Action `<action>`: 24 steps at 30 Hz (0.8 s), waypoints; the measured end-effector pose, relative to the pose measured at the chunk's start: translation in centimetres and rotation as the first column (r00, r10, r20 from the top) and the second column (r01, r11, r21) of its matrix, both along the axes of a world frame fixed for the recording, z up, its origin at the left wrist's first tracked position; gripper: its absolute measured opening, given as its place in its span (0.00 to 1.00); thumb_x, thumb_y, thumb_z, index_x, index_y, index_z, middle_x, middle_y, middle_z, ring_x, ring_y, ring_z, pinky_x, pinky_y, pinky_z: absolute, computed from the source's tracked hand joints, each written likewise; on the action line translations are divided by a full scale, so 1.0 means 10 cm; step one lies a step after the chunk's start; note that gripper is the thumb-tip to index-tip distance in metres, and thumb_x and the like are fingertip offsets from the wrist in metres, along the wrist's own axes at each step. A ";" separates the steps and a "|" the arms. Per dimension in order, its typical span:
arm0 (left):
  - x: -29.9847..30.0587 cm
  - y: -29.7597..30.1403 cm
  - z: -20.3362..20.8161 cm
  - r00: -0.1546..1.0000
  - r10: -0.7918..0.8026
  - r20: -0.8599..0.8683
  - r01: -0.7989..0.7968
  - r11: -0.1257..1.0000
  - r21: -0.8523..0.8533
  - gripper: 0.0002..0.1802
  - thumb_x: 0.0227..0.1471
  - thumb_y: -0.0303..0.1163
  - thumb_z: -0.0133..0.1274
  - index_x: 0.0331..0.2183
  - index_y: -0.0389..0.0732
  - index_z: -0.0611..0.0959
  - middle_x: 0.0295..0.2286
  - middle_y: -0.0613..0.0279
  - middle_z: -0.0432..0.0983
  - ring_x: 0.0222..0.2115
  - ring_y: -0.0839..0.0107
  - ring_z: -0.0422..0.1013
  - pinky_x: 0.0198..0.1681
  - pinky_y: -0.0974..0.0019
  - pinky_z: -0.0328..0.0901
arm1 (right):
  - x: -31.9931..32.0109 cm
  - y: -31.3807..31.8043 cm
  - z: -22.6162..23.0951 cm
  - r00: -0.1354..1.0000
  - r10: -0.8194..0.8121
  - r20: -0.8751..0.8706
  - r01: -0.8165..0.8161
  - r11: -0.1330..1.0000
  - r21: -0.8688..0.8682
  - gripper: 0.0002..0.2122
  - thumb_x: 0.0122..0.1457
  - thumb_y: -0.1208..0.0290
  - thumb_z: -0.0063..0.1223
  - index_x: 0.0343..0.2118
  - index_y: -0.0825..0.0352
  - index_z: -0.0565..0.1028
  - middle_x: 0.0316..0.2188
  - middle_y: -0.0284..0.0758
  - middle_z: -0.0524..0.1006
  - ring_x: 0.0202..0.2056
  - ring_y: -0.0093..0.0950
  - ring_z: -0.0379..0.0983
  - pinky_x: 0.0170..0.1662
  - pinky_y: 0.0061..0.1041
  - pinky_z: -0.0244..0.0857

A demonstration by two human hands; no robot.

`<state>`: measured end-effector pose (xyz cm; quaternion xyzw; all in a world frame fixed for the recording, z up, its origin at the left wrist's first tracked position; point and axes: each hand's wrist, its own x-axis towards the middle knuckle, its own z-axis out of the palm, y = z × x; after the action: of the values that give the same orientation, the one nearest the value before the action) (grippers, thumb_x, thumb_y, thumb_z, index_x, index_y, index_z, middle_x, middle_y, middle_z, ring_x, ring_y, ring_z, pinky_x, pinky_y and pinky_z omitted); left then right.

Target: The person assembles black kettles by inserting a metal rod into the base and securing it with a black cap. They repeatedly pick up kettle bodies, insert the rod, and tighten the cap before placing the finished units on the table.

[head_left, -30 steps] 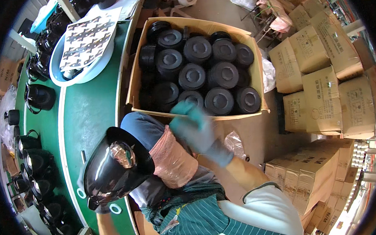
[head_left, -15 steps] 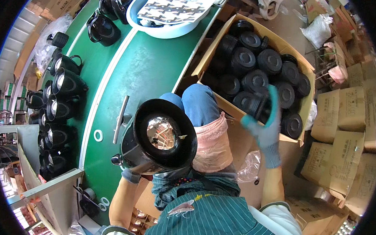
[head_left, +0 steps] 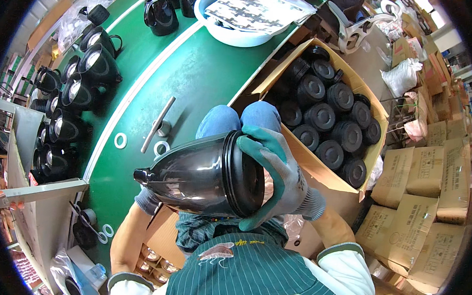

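A glossy black jug body (head_left: pixel 192 174) lies on its side above my lap, its spout end to the left. My left hand (head_left: pixel 147 197) supports it from beneath; the cuff shows, but the fingers are hidden behind the body. A black ribbed round base (head_left: pixel 249 183) sits at the jug's wide right end. Across that base, my right hand (head_left: pixel 283 171), in a grey and green glove, spreads its thumb and fingers and grips the rim. Whether the base is fully seated cannot be seen.
An open carton (head_left: pixel 375 149) holding several black round bases stands to the right. On the green table (head_left: pixel 197 76) are a metal T-shaped tool (head_left: pixel 158 125), white rings (head_left: pixel 120 140), black jugs (head_left: pixel 99 65) and a pale blue basin (head_left: pixel 236 38). Stacked cartons (head_left: pixel 433 211) stand at far right.
My right hand has come from the carton to the jug with a black round base. The jug has tipped so its wide end, which faced up, now points right and is covered.
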<state>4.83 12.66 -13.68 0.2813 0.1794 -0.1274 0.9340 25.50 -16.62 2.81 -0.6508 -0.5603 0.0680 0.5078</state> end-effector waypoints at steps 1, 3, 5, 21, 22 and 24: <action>0.03 -0.02 0.04 0.998 -0.035 0.052 0.032 0.998 0.050 0.27 0.70 0.35 0.43 0.65 0.35 0.66 0.63 0.47 0.65 0.59 0.54 0.69 0.59 0.51 0.70 | 0.00 -0.01 0.01 1.000 -0.016 -0.019 0.015 1.000 -0.025 0.64 0.25 0.36 0.81 0.67 0.68 0.64 0.64 0.46 0.64 0.63 0.47 0.64 0.66 0.47 0.58; -0.09 0.02 -0.03 0.985 0.006 0.172 -0.051 0.966 0.254 0.29 0.69 0.36 0.46 0.66 0.35 0.65 0.63 0.47 0.64 0.59 0.54 0.68 0.59 0.52 0.71 | 0.04 0.03 -0.12 0.999 -0.044 0.012 0.044 0.999 0.011 0.66 0.28 0.37 0.81 0.69 0.71 0.60 0.64 0.45 0.64 0.64 0.43 0.64 0.64 0.43 0.62; -0.11 0.02 0.05 0.961 0.120 0.248 -0.240 0.805 0.542 0.25 0.65 0.34 0.51 0.59 0.34 0.71 0.55 0.51 0.71 0.52 0.61 0.71 0.55 0.57 0.71 | 0.08 0.05 -0.08 0.980 -0.013 -0.200 0.003 0.999 -0.050 0.66 0.29 0.38 0.81 0.70 0.71 0.57 0.65 0.44 0.63 0.64 0.40 0.64 0.62 0.39 0.66; 0.47 -0.04 1.12 0.667 -0.192 0.720 -0.721 -0.413 0.557 0.17 0.49 0.28 0.66 0.42 0.32 0.84 0.39 0.44 0.85 0.44 0.47 0.82 0.54 0.47 0.72 | 0.33 0.24 -0.05 0.628 0.073 -0.775 -0.082 0.996 0.027 0.40 0.63 0.53 0.62 0.71 0.69 0.56 0.64 0.44 0.68 0.65 0.31 0.64 0.68 0.28 0.56; 0.46 -0.04 1.13 0.681 -0.201 0.705 -0.707 -0.431 0.561 0.17 0.49 0.29 0.66 0.41 0.32 0.84 0.39 0.45 0.85 0.45 0.47 0.81 0.54 0.47 0.72 | 0.33 0.24 -0.10 0.619 0.106 -0.778 -0.095 0.994 0.059 0.39 0.66 0.55 0.58 0.72 0.69 0.54 0.66 0.44 0.65 0.67 0.31 0.62 0.70 0.27 0.54; 0.55 -0.16 1.36 0.726 -0.336 0.599 -0.663 -0.573 0.482 0.17 0.48 0.29 0.66 0.40 0.33 0.85 0.39 0.46 0.85 0.45 0.47 0.82 0.54 0.47 0.72 | 0.31 0.23 -0.35 0.411 0.295 -0.862 -0.105 0.955 0.277 0.35 0.70 0.58 0.51 0.73 0.67 0.50 0.69 0.43 0.59 0.69 0.29 0.56 0.72 0.27 0.49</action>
<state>10.28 11.10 -0.07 0.8977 -0.0347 0.4028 0.1750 28.61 -14.28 -0.64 -0.3947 -0.2833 0.4115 0.7711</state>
